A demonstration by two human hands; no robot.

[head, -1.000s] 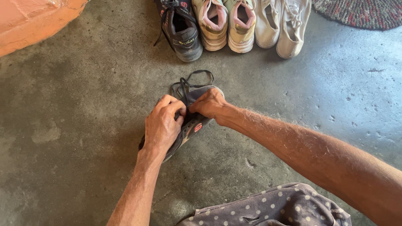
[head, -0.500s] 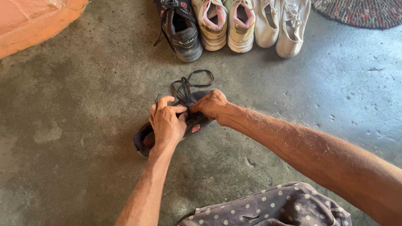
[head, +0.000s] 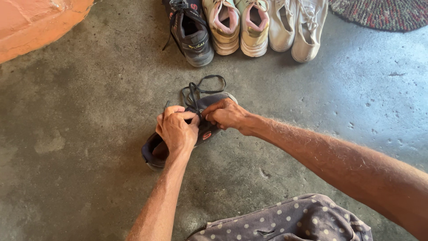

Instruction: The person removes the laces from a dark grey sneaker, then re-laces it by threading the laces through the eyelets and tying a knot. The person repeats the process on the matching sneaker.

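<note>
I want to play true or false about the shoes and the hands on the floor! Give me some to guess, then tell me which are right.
1. Both hands are on the dark shoe. True: the left hand and the right hand pinch its black laces.
2. The dark shoe stands in the row of shoes. False: it lies apart, nearer the person.
3. Two shoes in the row have pink linings. True.
4. The floor is wooden. False: it is grey concrete.
5. A woven rug lies at the top right. True.
</note>
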